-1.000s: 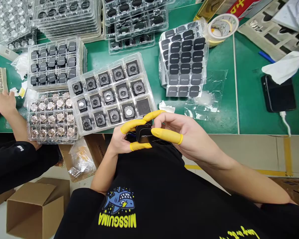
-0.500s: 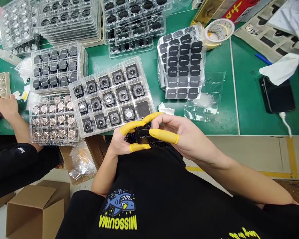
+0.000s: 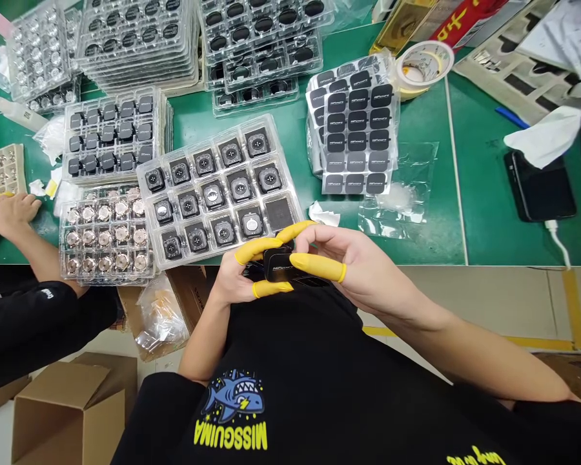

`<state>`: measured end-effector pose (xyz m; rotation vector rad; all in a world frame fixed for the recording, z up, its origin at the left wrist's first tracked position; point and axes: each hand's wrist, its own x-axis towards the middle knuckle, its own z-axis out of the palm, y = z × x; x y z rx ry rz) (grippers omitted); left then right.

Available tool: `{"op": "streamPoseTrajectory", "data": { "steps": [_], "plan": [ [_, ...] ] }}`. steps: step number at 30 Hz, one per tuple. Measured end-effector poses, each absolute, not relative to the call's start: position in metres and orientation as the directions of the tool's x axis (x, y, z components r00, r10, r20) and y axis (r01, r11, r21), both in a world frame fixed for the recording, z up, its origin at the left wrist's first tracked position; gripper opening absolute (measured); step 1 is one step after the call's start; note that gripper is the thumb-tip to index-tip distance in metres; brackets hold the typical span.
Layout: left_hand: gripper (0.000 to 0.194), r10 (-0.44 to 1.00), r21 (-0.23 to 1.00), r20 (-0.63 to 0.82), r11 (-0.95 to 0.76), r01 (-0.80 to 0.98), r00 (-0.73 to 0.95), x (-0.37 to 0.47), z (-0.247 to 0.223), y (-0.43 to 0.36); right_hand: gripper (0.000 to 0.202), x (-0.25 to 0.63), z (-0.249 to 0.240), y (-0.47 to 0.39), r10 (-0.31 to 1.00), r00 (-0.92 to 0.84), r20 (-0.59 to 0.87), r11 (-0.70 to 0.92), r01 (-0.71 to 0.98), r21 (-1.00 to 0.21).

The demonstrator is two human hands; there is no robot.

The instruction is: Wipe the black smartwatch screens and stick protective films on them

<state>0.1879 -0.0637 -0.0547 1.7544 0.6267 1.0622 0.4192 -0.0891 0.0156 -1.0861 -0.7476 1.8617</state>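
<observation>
A black square smartwatch case [image 3: 277, 266] with pale lettering on its face is held at the table's front edge. My left hand [image 3: 235, 278], in yellow finger cots, grips it from the left, fingertips above and below. From the right, my right hand [image 3: 363, 261] pinches it, the yellow-capped thumb lying over the face's right side and the index finger at its top edge. That side is partly hidden. Just beyond my hands lies a clear tray [image 3: 286, 171] of similar watch cases, back side up; one pocket shows only a dark square pad [image 3: 279, 212].
Sheets of black square stickers [image 3: 358, 121] lie right of the tray, near a tape roll [image 3: 423, 68] and a phone [image 3: 540, 187] on a cable. Stacked trays [image 3: 138, 81] stand at the back left. A co-worker's hand [image 3: 12, 210] rests at the far left, above a cardboard box [image 3: 72, 394].
My hands and the watch case keep nearly the same grip and place. The co-worker's hand at the left has shifted slightly and its fingers lie flatter. The view has moved a little.
</observation>
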Motion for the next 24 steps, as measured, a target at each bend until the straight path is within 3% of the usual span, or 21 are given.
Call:
{"op": "streamPoseTrajectory", "data": {
  "steps": [24],
  "plan": [
    [0.078, 0.769, 0.888, 0.403, -0.460, -0.009, 0.496, 0.1878, -0.0519, -0.0620, 0.051, 0.4167, 0.0113, -0.0889, 0.879, -0.283, -0.383, -0.466, -0.338, -0.818]
  ]
}}
